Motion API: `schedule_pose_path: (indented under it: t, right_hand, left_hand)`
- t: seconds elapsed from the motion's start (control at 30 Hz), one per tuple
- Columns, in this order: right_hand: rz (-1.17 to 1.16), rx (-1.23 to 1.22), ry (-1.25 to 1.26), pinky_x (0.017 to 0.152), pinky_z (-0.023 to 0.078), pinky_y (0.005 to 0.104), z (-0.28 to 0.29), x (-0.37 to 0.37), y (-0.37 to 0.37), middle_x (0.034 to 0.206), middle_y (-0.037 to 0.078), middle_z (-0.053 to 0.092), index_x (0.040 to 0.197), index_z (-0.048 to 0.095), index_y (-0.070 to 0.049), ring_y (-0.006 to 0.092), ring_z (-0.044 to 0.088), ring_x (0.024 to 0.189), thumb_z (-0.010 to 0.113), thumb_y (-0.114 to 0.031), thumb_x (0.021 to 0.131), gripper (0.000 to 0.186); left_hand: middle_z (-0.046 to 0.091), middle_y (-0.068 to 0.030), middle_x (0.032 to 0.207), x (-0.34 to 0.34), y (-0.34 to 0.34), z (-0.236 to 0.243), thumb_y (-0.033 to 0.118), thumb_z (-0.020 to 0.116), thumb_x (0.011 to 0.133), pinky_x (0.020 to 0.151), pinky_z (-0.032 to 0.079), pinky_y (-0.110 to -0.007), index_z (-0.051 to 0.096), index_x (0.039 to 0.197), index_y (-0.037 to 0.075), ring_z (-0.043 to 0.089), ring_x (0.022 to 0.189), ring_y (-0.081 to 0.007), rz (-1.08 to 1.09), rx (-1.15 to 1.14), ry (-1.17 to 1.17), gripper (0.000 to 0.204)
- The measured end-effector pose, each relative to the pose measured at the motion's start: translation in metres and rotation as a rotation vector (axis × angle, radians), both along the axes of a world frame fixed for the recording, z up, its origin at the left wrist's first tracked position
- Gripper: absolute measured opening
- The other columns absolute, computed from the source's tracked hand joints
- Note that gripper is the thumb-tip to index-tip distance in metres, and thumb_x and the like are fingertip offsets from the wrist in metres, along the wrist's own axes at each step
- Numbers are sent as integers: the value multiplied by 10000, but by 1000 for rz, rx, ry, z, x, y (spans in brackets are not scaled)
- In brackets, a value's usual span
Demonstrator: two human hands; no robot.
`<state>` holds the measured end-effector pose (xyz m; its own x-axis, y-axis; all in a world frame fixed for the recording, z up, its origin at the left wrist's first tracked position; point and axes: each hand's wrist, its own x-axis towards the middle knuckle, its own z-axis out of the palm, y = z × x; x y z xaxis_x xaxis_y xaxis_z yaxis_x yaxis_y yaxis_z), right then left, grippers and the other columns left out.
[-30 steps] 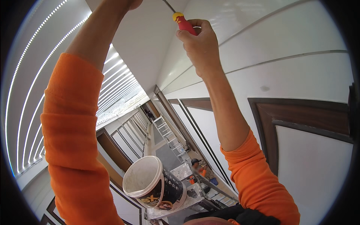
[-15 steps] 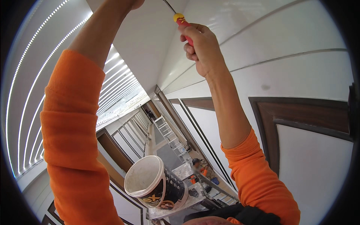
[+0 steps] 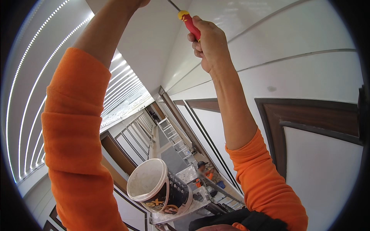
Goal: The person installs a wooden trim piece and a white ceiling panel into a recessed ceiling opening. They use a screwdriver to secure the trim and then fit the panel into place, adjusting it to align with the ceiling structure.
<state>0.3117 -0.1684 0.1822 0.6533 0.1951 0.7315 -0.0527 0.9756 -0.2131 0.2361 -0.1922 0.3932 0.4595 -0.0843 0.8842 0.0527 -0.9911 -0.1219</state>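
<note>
- Up by the pale panelling, the left hand [image 3: 144, 2] is nearly all cut off; whether it grips anything, I cannot tell.
- Beside it, the right hand [image 3: 212, 42] has its fingers curled round the red-and-yellow handle of a screwdriver [image 3: 190, 26], shaft slanting up out of sight.
- That grip has just rolled: a second ago the thumb lay left of the handle, now it's on the right — the handle has barely shifted, so I'd judge this a turning stroke.
- Lower down, the bucket [image 3: 180, 197] sits unmoved on a platform [image 3: 160, 218].
- Farther off, a co-worker [image 3: 208, 175] and a ladder [image 3: 175, 143].
</note>
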Motion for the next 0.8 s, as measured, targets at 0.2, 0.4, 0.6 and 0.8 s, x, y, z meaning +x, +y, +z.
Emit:
schedule_pose_path:
  t: [0.2, 0.4, 0.6, 0.8]
  right_hand:
    - [-1075, 118, 96, 732, 524, 356, -4, 1, 21, 957, 92, 680, 1162, 656, 6, 173, 599, 719, 759, -193, 852, 382]
    - [-633, -79, 100, 610, 474, 297, -1, -2, 12, 857, 70, 662, 1201, 668, 5, 136, 525, 585, 686, -251, 950, 359]
    - [-473, 78, 37, 529, 417, 248, -2, 0, 12, 837, 69, 618, 1164, 666, 24, 101, 472, 593, 691, -216, 950, 323]
    - [-1265, 5, 86, 699, 532, 344, -5, -3, 19, 1047, 79, 662, 1044, 673, 6, 177, 633, 743, 723, -178, 896, 242]
  left_hand:
    - [635, -151, 1241, -1, -3, 2, 40, 580, 746, 1090, 382, -433, 561, 1373, 98, 525, 1249, -274, -87, 34, 144, 630]
    - [607, -163, 1251, -4, -5, -2, 29, 576, 711, 1097, 370, -458, 554, 1357, 91, 506, 1260, -298, 10, 2, 8, 649]
    - [603, -178, 1211, -8, -5, -1, 35, 577, 723, 1086, 374, -445, 560, 1305, 56, 504, 1238, -306, -2, -22, 22, 582]
    - [602, -175, 1180, -6, -4, 4, 46, 571, 730, 1038, 402, -452, 566, 1265, 49, 515, 1196, -303, 4, 61, 86, 535]
